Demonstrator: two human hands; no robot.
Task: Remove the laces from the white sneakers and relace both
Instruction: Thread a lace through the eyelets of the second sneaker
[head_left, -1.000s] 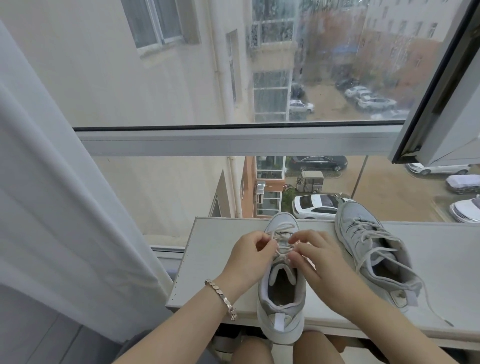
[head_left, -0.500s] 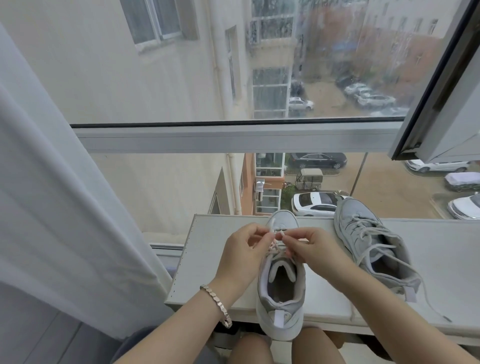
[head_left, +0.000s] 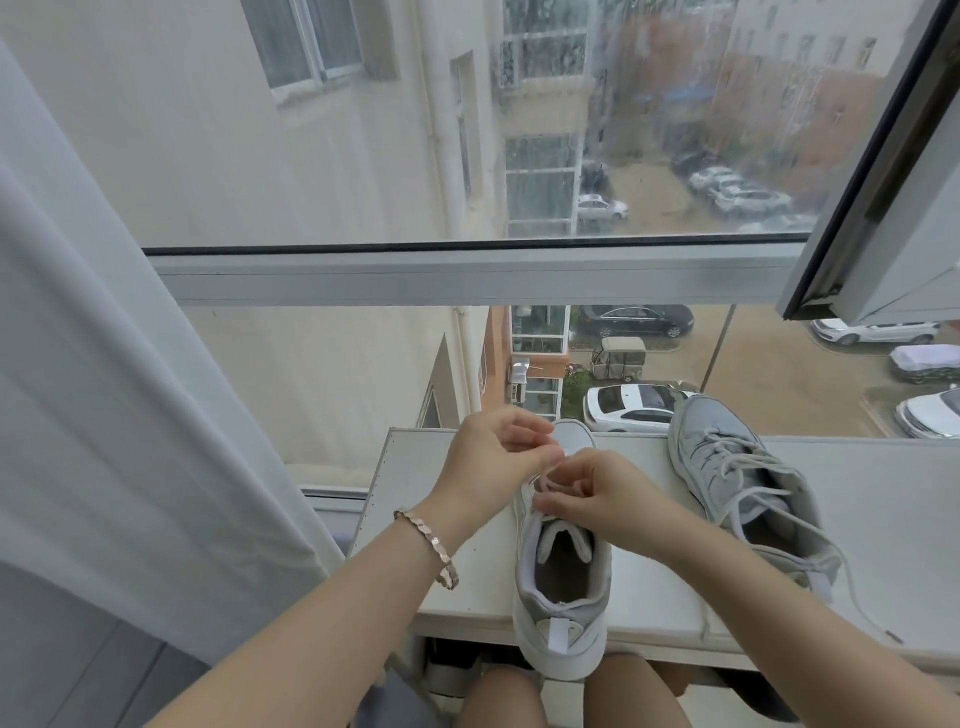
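Note:
A white sneaker (head_left: 563, 592) stands on the white table (head_left: 649, 587), heel toward me and overhanging the near edge. My left hand (head_left: 491, 462) hovers over its toe, fingers curled, pinching the white lace (head_left: 550, 480). My right hand (head_left: 605, 499) pinches the same lace just above the tongue. A second white sneaker (head_left: 743, 483) lies to the right, tilted on its side, its lace (head_left: 852, 587) loose and trailing toward the table's near edge.
A white curtain (head_left: 119, 415) hangs at the left. The window frame bar (head_left: 467, 275) crosses behind the table, and an opened sash (head_left: 883, 208) juts in at the upper right. My knees (head_left: 571, 691) are under the table edge.
Both hands have lifted and moved toward the toe of the near sneaker, drawing the lace upward. The left hand has risen clear of the shoe.

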